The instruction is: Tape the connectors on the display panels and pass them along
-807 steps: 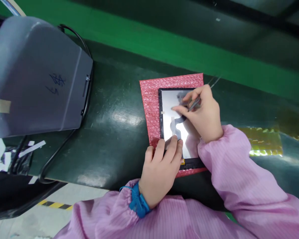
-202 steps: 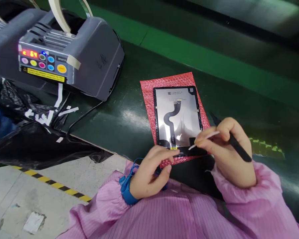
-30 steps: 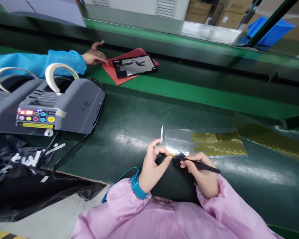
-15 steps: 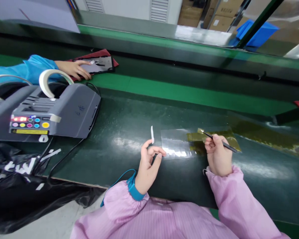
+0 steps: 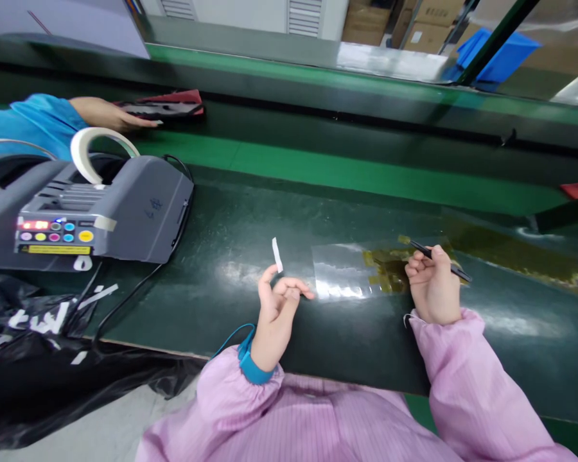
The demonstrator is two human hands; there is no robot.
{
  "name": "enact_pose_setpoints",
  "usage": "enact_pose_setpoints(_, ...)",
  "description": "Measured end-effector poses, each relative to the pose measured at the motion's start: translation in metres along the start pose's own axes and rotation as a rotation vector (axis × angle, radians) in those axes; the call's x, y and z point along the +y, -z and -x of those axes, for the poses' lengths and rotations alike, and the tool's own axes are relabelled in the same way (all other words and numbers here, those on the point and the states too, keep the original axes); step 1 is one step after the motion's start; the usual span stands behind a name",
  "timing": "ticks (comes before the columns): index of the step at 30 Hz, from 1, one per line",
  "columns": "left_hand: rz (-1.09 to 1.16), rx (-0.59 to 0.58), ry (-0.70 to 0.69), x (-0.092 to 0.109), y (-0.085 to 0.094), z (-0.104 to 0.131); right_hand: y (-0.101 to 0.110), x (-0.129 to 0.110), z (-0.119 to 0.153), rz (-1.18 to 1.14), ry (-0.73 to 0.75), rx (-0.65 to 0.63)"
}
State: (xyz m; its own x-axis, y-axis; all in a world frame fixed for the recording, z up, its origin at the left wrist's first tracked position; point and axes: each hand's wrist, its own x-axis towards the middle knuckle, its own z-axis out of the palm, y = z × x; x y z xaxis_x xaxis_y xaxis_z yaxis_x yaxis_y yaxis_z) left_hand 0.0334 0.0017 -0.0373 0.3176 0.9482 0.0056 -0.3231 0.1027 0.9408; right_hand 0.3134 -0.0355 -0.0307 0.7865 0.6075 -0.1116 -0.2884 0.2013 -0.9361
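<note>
My left hand (image 5: pixel 279 314) is over the bench, fingers apart, with a white tape strip (image 5: pixel 277 255) stuck to the tip of its index finger and standing up from it. Its other fingers point toward a clear plastic sheet (image 5: pixel 340 273) lying on the bench. Black tweezers (image 5: pixel 421 249) are gripped in my right hand (image 5: pixel 433 289), and a small amber film piece (image 5: pixel 404 239) hangs at their tip. Under and beside that hand lies amber film (image 5: pixel 390 266) on the sheet's right part; my fingers hide some of it.
Grey tape dispensers (image 5: pixel 139 212) with white tape rolls stand at left, a cable trailing down. White tape scraps lie on black plastic (image 5: pixel 125 372) at the lower left. Another amber sheet (image 5: pixel 515 256) lies at right. A co-worker's hand (image 5: pixel 106 114) holds a dark flat part at the back left.
My right hand has moved right and slightly up with the tweezers and the amber piece, away from the sheet. My left hand has shifted a little left. The co-worker's hand has tilted the dark part.
</note>
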Motion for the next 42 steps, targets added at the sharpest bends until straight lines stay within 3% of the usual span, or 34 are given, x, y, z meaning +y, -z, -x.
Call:
enact_pose_setpoints(8,0.130,0.080,0.134,0.007,0.011,0.000,0.002,0.001,0.000,-0.034,0.018,-0.001)
enact_pose_setpoints(15,0.147,0.011,0.266,0.013,0.014,-0.008,-0.002,-0.001,0.001,-0.038,0.063,-0.004)
enact_pose_setpoints(19,0.082,-0.135,0.376,0.029,0.018,-0.039,-0.014,-0.007,0.005,0.015,0.086,-0.058)
enact_pose_setpoints(22,0.054,-0.182,0.371,0.035,0.012,-0.072,-0.028,-0.010,0.011,0.095,0.134,-0.134)
enact_pose_setpoints(28,0.165,-0.233,0.389,0.021,-0.009,-0.114,-0.044,0.008,0.010,0.201,0.094,-0.283)
enact_pose_setpoints(31,0.251,-0.239,0.438,0.019,-0.005,-0.117,-0.042,0.017,0.004,0.178,0.040,-0.275)
enact_pose_setpoints(36,0.396,-0.175,0.466,0.033,0.008,-0.118,-0.038,0.016,-0.002,0.149,-0.032,-0.256)
enact_pose_setpoints(42,0.524,-0.117,0.492,0.042,0.006,-0.118,-0.037,0.008,0.000,0.181,-0.117,-0.253)
